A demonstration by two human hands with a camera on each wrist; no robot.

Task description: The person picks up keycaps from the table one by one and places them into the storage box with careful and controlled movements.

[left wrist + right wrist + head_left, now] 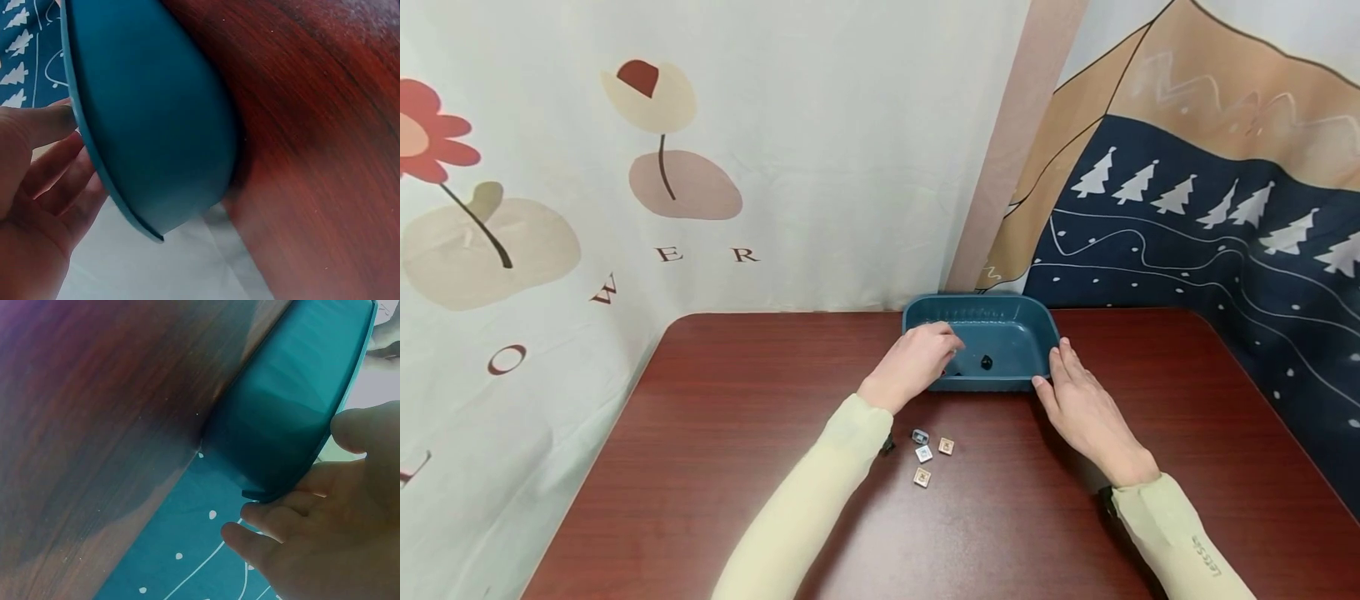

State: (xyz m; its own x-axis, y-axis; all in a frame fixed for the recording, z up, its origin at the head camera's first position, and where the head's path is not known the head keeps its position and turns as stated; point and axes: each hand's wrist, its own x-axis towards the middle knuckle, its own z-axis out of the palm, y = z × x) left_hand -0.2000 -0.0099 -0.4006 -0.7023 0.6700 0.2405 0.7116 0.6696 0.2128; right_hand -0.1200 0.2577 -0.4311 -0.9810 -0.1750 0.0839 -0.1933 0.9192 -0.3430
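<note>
Over the smooth blue tray (1018, 340), the left hand (916, 360) is hiding its fingertips; I cannot tell whether they are pinching anything. An indistinct black lump (987, 362) is lying inside. The right hand (1088, 417) is resting, straight-fingered, against the tray's right end. The tray is running lengthwise left to right, small squarish pieces (923, 453) lying before it.

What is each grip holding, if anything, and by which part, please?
It cannot be told for the left grip; the right grip only touches the blue tray at its right end.

room — table (775, 367) left of basin (988, 384) | obstacles — basin, small cubes (923, 454) nearer
</note>
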